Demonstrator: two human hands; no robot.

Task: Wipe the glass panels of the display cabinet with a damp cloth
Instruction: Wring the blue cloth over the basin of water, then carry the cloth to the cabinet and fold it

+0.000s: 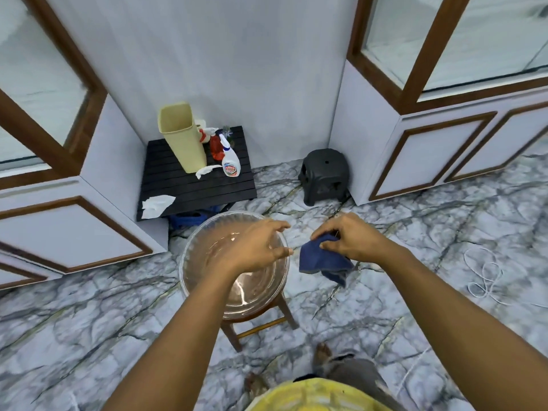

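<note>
My right hand (350, 237) grips a dark blue cloth (321, 261), which hangs just right of a clear glass bowl (195, 247) holding water. The bowl rests on a small wooden stool (261, 321). My left hand (255, 247) hovers over the bowl with fingers spread and nothing in it. Display cabinets with brown-framed glass panels stand on both sides: one at the left (38, 75) and one at the right (486, 40).
A low black slatted table (195, 185) against the wall carries a cream bin (182, 137), spray bottles (229, 157) and crumpled tissues (157, 204). A black plastic stool (324, 176) sits in the corner. A white cord (486, 277) lies on the marble floor at right.
</note>
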